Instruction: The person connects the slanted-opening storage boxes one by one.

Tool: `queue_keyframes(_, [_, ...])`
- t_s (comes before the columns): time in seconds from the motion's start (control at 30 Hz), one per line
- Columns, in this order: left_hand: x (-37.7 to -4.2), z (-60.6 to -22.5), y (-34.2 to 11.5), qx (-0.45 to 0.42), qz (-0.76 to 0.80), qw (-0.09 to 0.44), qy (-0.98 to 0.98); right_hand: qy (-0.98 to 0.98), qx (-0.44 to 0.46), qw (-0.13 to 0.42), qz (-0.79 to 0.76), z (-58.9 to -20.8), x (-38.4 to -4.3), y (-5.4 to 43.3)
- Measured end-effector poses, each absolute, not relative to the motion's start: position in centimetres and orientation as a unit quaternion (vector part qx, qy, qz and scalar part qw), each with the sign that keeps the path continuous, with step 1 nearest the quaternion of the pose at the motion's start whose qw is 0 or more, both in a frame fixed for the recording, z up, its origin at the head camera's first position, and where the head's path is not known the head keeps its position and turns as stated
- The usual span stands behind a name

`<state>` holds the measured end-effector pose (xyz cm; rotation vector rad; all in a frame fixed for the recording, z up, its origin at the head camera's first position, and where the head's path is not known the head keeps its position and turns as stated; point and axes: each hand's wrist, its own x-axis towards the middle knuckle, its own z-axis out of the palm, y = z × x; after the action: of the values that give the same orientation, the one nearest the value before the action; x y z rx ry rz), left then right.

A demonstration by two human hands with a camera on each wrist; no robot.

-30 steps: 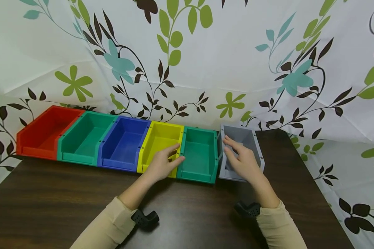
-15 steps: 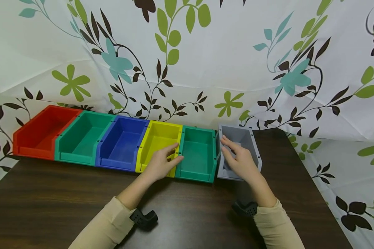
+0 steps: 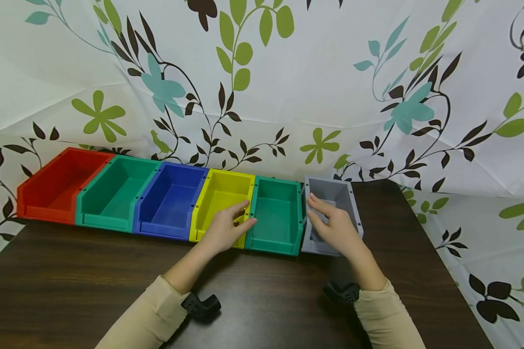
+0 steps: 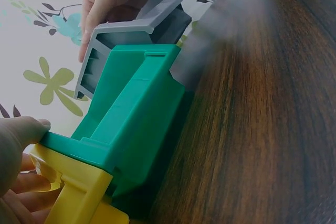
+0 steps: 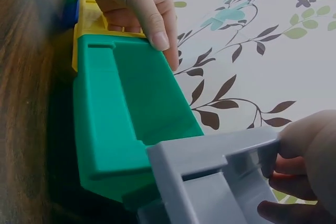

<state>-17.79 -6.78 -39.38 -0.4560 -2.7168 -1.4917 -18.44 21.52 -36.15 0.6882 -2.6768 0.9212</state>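
A grey plastic bin [image 3: 354, 206] stands at the right end of a row, slightly angled to the dark green bin [image 3: 277, 218] beside it. My right hand [image 3: 337, 228] grips the grey bin's left wall, thumb on the outer side and fingers inside, as the right wrist view shows. My left hand [image 3: 223, 230] holds the adjoining walls of the yellow bin [image 3: 227, 183] and that green bin. Its thumb [image 4: 26, 128] lies at the green rim while its fingers [image 4: 37, 182] reach into the yellow bin. A narrow wedge-shaped gap shows between the green and grey bins.
Further left in the row are a blue bin [image 3: 174, 198], another green bin [image 3: 118, 194] and a red bin [image 3: 65, 189]. The row stands on a dark wood table [image 3: 262, 295], against a white cloth [image 3: 288, 97] with leaf prints.
The grey bin has shifted slightly left toward the green bin, and my right hand has moved with it. My left hand keeps its place on the yellow and green bins.
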Motion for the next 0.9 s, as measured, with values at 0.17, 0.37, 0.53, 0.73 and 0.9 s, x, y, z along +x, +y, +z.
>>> queue_keyframes(0.17, [-17.8,-39.4,-6.7,-0.141,-0.475,-0.004,-0.869,-0.914,0.24,0.104,0.309,-35.8,-18.4,21.6])
queue_keyframes(0.37, [-17.9,-39.4,-6.7,-0.145,-0.477,-0.004,-0.867,-0.924,0.245,0.07,0.284,-35.0,-18.6,21.7])
queue_keyframes(0.53, [-17.9,-39.5,-6.7,-0.146,-0.48,0.001,-0.865,-0.932,0.25,0.031,0.261,-34.2,-19.0,21.6])
queue_keyframes(0.73, [-17.9,-39.5,-6.6,-0.15,-0.478,0.004,-0.866,-0.942,0.241,-0.002,0.235,-33.6,-19.2,21.5])
queue_keyframes(0.9, [-17.8,-39.4,-6.6,-0.148,-0.482,0.01,-0.863,-0.946,0.229,-0.021,0.228,-33.4,-19.2,21.3])
